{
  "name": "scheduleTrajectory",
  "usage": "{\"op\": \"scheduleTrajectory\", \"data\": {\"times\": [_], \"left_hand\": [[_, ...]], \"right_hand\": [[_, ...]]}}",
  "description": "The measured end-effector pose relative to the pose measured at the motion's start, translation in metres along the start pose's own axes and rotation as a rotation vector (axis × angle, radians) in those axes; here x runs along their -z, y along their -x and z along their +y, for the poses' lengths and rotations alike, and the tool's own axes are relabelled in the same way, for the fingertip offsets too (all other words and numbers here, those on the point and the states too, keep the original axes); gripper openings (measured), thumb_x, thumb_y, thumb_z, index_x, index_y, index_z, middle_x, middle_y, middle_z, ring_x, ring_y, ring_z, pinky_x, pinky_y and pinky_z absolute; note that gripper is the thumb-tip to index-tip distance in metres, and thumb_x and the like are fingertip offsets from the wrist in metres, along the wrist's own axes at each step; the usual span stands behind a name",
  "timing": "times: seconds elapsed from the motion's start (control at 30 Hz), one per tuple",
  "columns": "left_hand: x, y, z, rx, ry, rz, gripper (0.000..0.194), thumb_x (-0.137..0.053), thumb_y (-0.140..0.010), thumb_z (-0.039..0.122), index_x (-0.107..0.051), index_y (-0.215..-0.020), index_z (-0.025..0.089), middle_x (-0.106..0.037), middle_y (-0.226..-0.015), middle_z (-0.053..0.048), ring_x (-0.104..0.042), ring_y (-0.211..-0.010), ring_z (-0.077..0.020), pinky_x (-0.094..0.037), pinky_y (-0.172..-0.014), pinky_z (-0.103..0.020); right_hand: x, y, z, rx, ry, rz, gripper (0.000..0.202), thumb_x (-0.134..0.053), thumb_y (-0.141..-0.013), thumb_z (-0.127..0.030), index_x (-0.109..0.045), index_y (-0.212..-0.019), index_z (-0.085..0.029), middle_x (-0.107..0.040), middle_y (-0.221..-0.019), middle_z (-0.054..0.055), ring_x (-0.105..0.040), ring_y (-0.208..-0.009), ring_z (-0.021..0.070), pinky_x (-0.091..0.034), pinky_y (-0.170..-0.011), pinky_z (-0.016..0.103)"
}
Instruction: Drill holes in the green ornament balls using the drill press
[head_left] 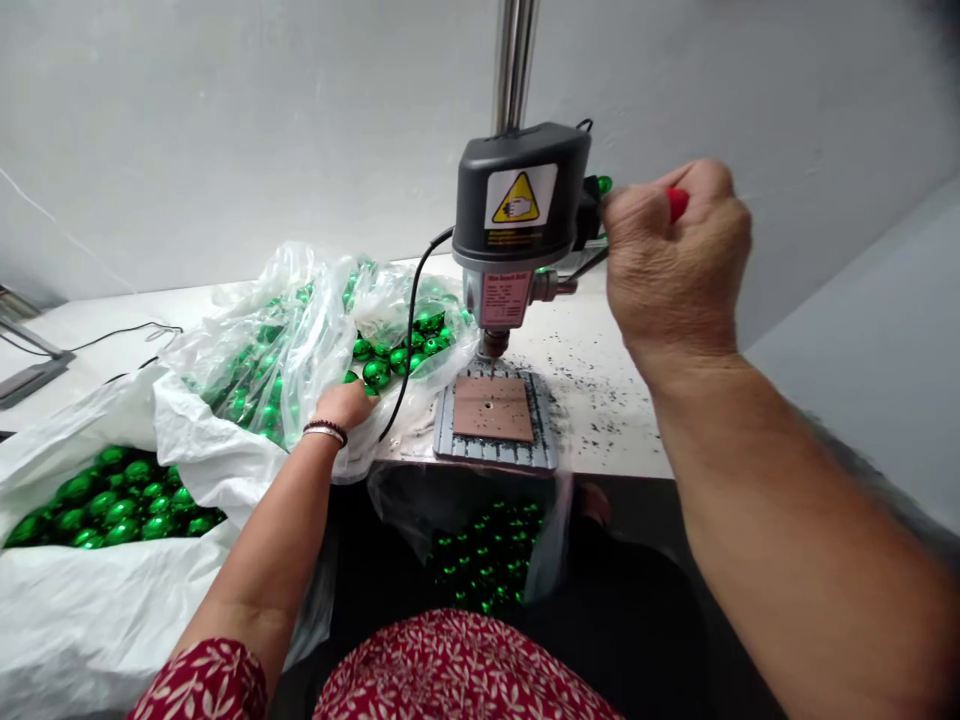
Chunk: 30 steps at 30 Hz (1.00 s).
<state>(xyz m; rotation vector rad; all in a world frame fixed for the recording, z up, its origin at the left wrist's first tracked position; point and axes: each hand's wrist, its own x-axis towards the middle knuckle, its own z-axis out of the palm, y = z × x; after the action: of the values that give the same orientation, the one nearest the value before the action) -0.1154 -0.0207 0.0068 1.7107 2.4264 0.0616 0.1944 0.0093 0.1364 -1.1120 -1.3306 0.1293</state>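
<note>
Red patterned cloth (450,665) covers the person's body nearest the camera, with both bare forearms stretching past it. Up on the right, the right hand (667,265) is raised beside the drill (521,200), its fingers clenched around the red knob (679,205) of the side lever; held out there, the hand is well clear of the drill bit (493,370) and probably has good leverage.

Below the bit, a flat brown board (506,415) rests on the slotted metal base (444,440), likely to shield the metal. A small hole shows in the board, close to the bit's line, and no ball sits there. Dark green shavings (600,405) are scattered over the base and the white table (645,455).

On the other side, the left hand (345,405) reaches to the mouth of a clear bag (319,300) lying on the table, its fingers at the shiny green balls (376,373). Whether they grasp one or only touch, I cannot tell. The bag's opening faces the drill, which seems to keep the balls within short reach. A black cord (409,350) hangs in front of it. More balls fill the open white sack (60,610) on the left, and others lie in a clear bag below the table's front edge, just under the base, perhaps placed there for an easy drop.
</note>
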Motion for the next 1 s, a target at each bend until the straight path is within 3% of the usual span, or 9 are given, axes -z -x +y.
{"op": "scheduleTrajectory", "data": {"times": [0.17, 0.27, 0.37, 0.47, 0.6, 0.7, 0.77, 0.87, 1.0], "left_hand": [[0.0, 0.006, 0.009, -0.035, 0.14, 0.024, 0.054, -0.06, -0.084, 0.033, -0.056, -0.136, 0.018, -0.072, -0.12, -0.015, -0.067, -0.112, -0.0293, -0.051, -0.09, -0.034], [0.011, 0.02, 0.014, -0.058, 0.766, 0.047, 0.056, -0.054, -0.089, 0.041, -0.045, -0.141, 0.022, -0.069, -0.117, -0.01, -0.071, -0.095, -0.0221, -0.052, -0.074, -0.029], [0.018, 0.039, 0.022, -0.199, 1.497, -0.223, 0.061, -0.066, -0.081, 0.046, -0.044, -0.136, 0.031, -0.067, -0.108, -0.004, -0.072, -0.081, -0.018, -0.05, -0.062, -0.024], [0.008, 0.054, 0.038, -0.253, 1.776, -0.506, 0.065, -0.076, -0.074, 0.048, -0.048, -0.13, 0.033, -0.067, -0.101, -0.002, -0.072, -0.082, -0.0193, -0.048, -0.057, -0.021], [-0.016, 0.063, 0.066, -0.164, 1.839, -0.546, 0.065, -0.08, -0.068, 0.056, -0.053, -0.12, 0.028, -0.065, -0.094, 0.0, -0.067, -0.074, -0.015, -0.046, -0.055, -0.02], [-0.029, 0.064, 0.079, -0.124, 1.716, -0.445, 0.071, -0.088, -0.058, 0.042, -0.053, -0.117, 0.026, -0.06, -0.09, 0.002, -0.061, -0.069, -0.0111, -0.047, -0.056, -0.02], [-0.034, 0.064, 0.081, -0.15, 1.608, -0.388, 0.068, -0.087, -0.057, 0.031, -0.055, -0.116, 0.024, -0.059, -0.09, 0.003, -0.058, -0.072, -0.0097, -0.047, -0.059, -0.02], [-0.037, 0.063, 0.076, -0.271, 1.5, -0.407, 0.069, -0.083, -0.063, 0.027, -0.054, -0.125, 0.025, -0.06, -0.092, 0.002, -0.057, -0.074, -0.0098, -0.047, -0.061, -0.02], [-0.041, 0.061, 0.072, -0.259, 1.648, -0.483, 0.069, -0.08, -0.065, 0.033, -0.044, -0.123, 0.028, -0.063, -0.093, 0.002, -0.062, -0.071, -0.0129, -0.045, -0.056, -0.02]], "right_hand": [[-0.002, 0.0, 0.003, 0.042, -0.061, 0.027, 0.032, -0.053, -0.089, -0.041, -0.041, -0.075, -0.015, -0.038, -0.066, -0.007, -0.034, -0.066, 0.0018, -0.033, -0.075, 0.026], [-0.001, 0.002, -0.006, -0.018, -0.052, 0.02, 0.025, -0.054, -0.089, -0.028, -0.039, -0.073, -0.015, -0.038, -0.065, -0.008, -0.032, -0.065, 0.0016, -0.031, -0.074, 0.025], [0.001, 0.004, -0.016, -0.113, -0.022, 0.022, 0.024, -0.052, -0.088, -0.021, -0.036, -0.071, -0.017, -0.036, -0.065, -0.008, -0.031, -0.065, 0.0015, -0.029, -0.074, 0.025], [0.001, 0.004, -0.022, -0.158, -0.015, 0.027, 0.026, -0.053, -0.088, -0.02, -0.034, -0.07, -0.018, -0.037, -0.065, -0.008, -0.031, -0.065, 0.0017, -0.029, -0.074, 0.025], [0.001, 0.003, -0.023, -0.161, -0.028, 0.013, 0.028, -0.055, -0.087, -0.018, -0.033, -0.069, -0.018, -0.036, -0.065, -0.008, -0.031, -0.066, 0.0016, -0.029, -0.074, 0.024], [0.001, 0.004, -0.022, -0.158, -0.062, 0.014, 0.029, -0.056, -0.087, -0.019, -0.033, -0.069, -0.017, -0.035, -0.063, -0.009, -0.029, -0.064, 0.0013, -0.028, -0.073, 0.023], [0.001, 0.004, -0.021, -0.154, -0.078, 0.015, 0.029, -0.057, -0.087, -0.021, -0.034, -0.07, -0.017, -0.034, -0.062, -0.009, -0.028, -0.063, 0.0011, -0.028, -0.072, 0.023], [0.0, 0.005, -0.016, -0.109, -0.081, 0.015, 0.029, -0.057, -0.087, -0.022, -0.035, -0.071, -0.016, -0.034, -0.063, -0.009, -0.029, -0.062, 0.0007, -0.027, -0.07, 0.022], [-0.002, 0.005, -0.005, 0.004, -0.112, 0.042, 0.027, -0.056, -0.089, -0.024, -0.036, -0.072, -0.016, -0.035, -0.064, -0.008, -0.03, -0.062, 0.0005, -0.027, -0.067, 0.02]]}}
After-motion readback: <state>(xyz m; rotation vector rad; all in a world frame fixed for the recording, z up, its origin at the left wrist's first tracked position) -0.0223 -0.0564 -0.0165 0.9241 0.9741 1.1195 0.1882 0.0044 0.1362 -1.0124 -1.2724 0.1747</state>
